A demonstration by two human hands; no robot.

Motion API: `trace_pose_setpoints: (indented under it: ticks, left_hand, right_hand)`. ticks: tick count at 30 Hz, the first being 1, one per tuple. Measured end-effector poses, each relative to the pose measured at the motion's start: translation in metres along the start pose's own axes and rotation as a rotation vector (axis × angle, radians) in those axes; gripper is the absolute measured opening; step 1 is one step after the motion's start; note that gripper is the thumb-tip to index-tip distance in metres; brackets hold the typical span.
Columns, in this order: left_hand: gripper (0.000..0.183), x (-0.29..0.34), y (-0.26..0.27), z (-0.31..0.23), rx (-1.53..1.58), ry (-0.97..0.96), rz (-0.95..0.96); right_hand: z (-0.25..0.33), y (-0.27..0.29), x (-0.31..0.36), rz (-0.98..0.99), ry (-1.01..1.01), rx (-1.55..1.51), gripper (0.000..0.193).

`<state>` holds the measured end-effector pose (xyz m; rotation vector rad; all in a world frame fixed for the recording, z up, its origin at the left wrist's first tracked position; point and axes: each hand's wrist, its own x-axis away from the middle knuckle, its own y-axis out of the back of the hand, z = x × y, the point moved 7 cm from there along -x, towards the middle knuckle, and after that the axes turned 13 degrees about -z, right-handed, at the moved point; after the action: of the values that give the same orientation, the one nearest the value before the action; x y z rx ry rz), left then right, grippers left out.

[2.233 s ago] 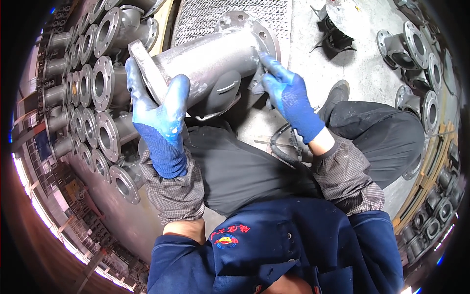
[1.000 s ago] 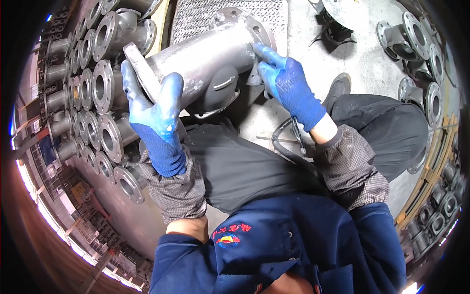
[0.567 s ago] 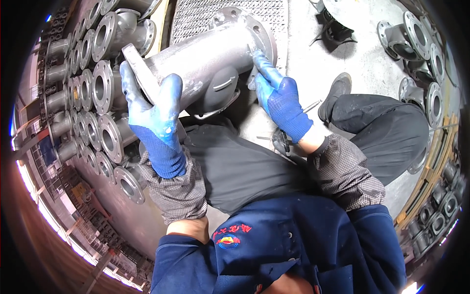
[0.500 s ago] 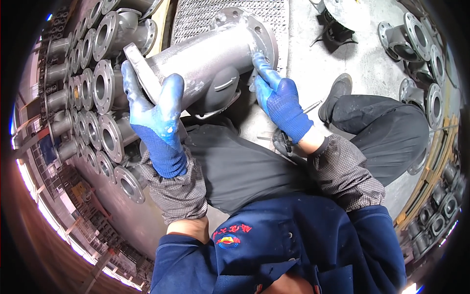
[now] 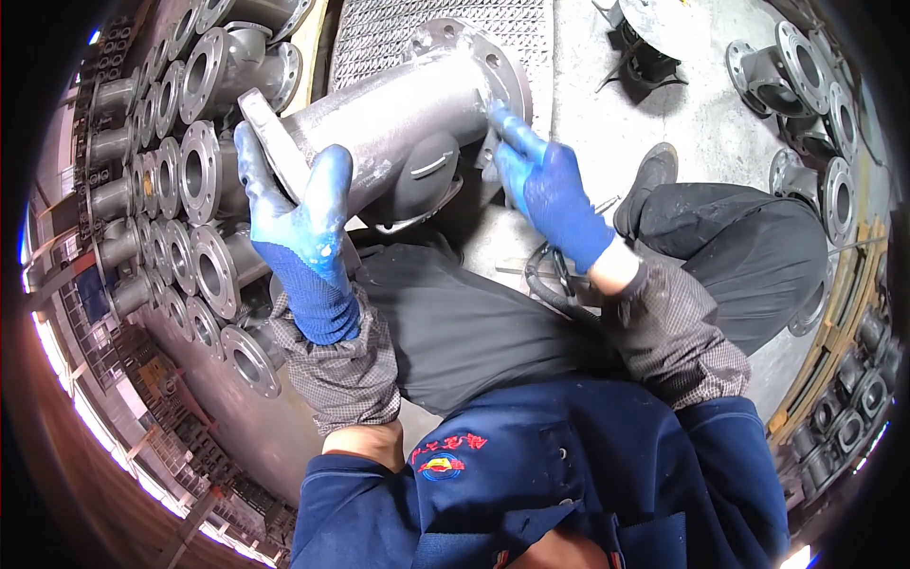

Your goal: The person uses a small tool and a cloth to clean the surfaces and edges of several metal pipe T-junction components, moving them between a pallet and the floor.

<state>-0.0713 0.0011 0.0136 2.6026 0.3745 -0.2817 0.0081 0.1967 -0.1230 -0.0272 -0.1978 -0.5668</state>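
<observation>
A grey cast-metal flanged pipe fitting (image 5: 389,119) lies at a slant in front of me, with a round branch (image 5: 431,171) on its near side. My left hand (image 5: 301,204), in a blue coated glove, grips the flange at its left end, thumb on one side and fingers on the other. Close to the right-end flange (image 5: 512,81), my gloved right hand (image 5: 545,171) holds its fingers stretched out. Its fingertips are at the pipe's surface by that flange; contact is unclear. A dark hose or cable (image 5: 545,275) lies below my right wrist.
Stacked flanged fittings (image 5: 213,180) line the left side. Beyond the held fitting lies a patterned metal grating (image 5: 379,38). More fittings (image 5: 791,76) stand at the right, near wooden boards (image 5: 825,332). A round-topped stand (image 5: 664,33) is at the far right of centre.
My right hand has lifted back slightly and turned, exposing more of the dark hose. The fitting's right end has shifted slightly left and down. My left hand keeps its grip.
</observation>
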Motion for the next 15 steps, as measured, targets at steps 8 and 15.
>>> trace_pose_setpoints:
  ticks: [8, 15]
  left_hand:
    - [0.078, 0.004, 0.002, -0.007, -0.079, -0.230, -0.002]
    - [0.077, 0.002, 0.002, -0.009, -0.175, -0.249, 0.002]
  right_hand:
    - [0.019, 0.006, -0.021, 0.006, 0.124, 0.227, 0.035]
    - [0.018, -0.003, -0.018, 0.086, -0.132, 0.028, 0.040]
